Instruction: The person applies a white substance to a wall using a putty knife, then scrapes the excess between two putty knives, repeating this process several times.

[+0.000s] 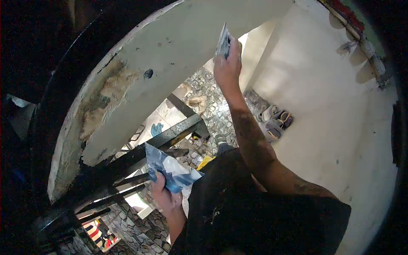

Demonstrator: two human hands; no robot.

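Observation:
My right hand [229, 70] is raised in front of a pale plastered surface [170, 55], its fingers closed around a putty knife [222, 41]. The blade points up and looks smeared. Lower down, my left hand [165, 193] grips a flat, blue-grey metal plate [159, 158] from below, thumb over its face. A lump of white putty [175, 167] lies on that plate. A rough brown patch [111, 91] with flaking edges marks the plastered surface at left, apart from both hands.
A dark metal beam [174, 131] runs below the plaster, with thinner bars [127, 180] under it. Far below is a stone-patterned floor [212, 91]. Shoes or similar items [277, 121] lie by the white wall [323, 85]. A blue cloth-like thing [157, 129] lies beyond the beam.

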